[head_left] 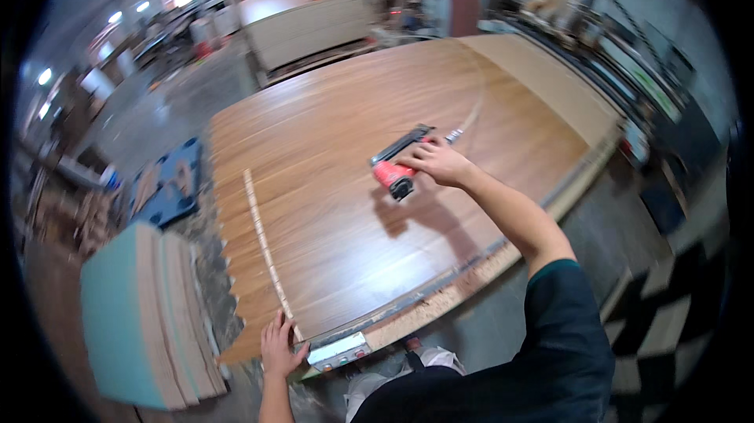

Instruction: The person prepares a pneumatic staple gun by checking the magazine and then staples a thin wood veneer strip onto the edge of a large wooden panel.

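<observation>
My right hand is wrapped round the grip of a red and black nail gun. It hangs over the middle of a large wood-grain panel, its shadow falling on the surface below. A pale air hose runs from the gun's metal fitting toward the far side. On the left part of the panel lies a long, narrow pale strip. My left hand rests at the strip's near end by the panel's front edge, fingers stretched out and thumb apart.
A control box with buttons sits on the front edge. Left of the table stand upright boards and a blue pallet carrying offcuts. Behind is a stack of panels. A plain brown board lies at the far right.
</observation>
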The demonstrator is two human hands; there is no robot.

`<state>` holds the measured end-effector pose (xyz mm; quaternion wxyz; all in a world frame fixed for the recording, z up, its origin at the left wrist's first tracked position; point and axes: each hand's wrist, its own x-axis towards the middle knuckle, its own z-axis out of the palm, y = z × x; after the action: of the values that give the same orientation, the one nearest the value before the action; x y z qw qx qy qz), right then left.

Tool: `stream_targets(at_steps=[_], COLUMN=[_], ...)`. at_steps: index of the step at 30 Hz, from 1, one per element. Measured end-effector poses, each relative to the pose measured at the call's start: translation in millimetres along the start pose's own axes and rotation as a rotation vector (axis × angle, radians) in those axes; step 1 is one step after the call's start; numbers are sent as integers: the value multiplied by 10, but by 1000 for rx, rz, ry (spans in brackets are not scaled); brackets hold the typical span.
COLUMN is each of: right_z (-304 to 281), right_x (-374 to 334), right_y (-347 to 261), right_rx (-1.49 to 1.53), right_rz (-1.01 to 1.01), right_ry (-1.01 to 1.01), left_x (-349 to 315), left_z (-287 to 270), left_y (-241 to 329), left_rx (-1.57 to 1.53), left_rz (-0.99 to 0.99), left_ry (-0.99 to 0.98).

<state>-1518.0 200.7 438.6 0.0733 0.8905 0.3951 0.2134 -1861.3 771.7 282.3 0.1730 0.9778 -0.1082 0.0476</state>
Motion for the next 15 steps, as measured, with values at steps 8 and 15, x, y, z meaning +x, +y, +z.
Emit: stream_targets(at_steps=[8,15], right_z=[1503,2363], right_x=[781,906], right_y=[-311,-636], right_rx=[298,234], right_rz=[300,356], right_ry=[-31,-19], left_x=[-1183,-3463], left_z=[-143,572], left_y=[655,1507], left_rx=[27,-10], left_rz=[-617,-1405], left_ry=[172,-41])
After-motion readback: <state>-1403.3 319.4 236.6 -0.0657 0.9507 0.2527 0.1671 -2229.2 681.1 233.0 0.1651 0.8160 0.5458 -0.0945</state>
